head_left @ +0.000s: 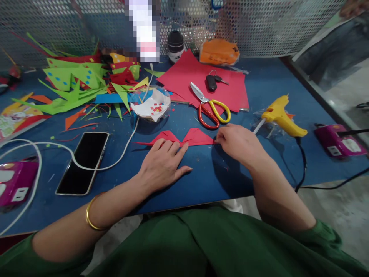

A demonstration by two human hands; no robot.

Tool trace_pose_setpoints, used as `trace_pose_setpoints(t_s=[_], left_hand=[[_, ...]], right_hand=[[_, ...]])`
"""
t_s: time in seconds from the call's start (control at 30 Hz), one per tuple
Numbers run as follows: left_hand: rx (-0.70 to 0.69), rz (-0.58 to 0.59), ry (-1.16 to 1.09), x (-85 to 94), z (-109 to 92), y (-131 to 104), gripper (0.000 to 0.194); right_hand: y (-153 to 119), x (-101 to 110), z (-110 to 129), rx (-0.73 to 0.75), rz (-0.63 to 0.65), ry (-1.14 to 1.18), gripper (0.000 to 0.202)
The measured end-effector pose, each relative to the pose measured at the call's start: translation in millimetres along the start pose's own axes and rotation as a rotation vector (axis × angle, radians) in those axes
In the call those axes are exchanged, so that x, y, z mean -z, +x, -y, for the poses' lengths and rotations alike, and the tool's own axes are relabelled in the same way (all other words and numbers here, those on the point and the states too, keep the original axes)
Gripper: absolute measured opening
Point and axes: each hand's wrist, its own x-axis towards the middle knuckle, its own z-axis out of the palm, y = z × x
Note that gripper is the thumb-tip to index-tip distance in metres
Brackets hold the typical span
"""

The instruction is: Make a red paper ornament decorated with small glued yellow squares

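A folded strip of red paper (198, 137) with two raised peaks lies on the blue table in front of me. My left hand (163, 161) rests on its near edge, palm down, with fingers stretched out and the thumb apart. At the strip's right end, my right hand (238, 144) pinches the paper tip between curled fingers. Just beyond the strip are scissors (206, 104) with one red and one yellow handle, blades apart. They lie partly on larger red paper sheets (181, 75), which also bear a car key (211, 82).
A clear bowl (165, 115) holds white paper and small red bits. Green paper cutouts (67, 100) pile at the left. A phone (83, 163) lies under a white cable. On the right are a yellow glue gun (281, 115) and a purple power box (337, 142).
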Motion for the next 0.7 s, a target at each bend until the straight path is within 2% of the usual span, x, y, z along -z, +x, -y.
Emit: trace_pose_setpoints(t_s=[0.13,0.23,0.3,0.37,0.43,0.57,0.7], left_hand=[[-0.007,-0.01,0.014,-0.6,0,0,0.066],[-0.019,-0.022,0.014,-1.7,-1,0,0.067],[-0.024,-0.032,0.014,-2.4,-1,0,0.068],[-0.02,-0.037,0.011,-2.7,-1,0,0.064],[-0.012,-0.038,0.009,-2.6,-1,0,0.057],[-0.006,-0.047,0.002,-2.1,-1,-1,0.057],[0.018,-0.02,-0.018,-0.8,-1,-2,0.064]], right_hand=[[-18,9,14,-0.037,-0.186,-0.157,0.021],[-34,7,31,-0.004,-0.327,-0.077,0.031],[-42,-2,45,0.153,-0.304,0.06,0.037],[-47,-14,58,0.34,-0.224,0.178,0.043],[-51,-24,69,0.415,-0.182,0.214,0.048],[-54,-32,73,0.403,-0.19,0.129,0.054],[-61,-36,53,0.336,-0.24,0.084,0.055]])
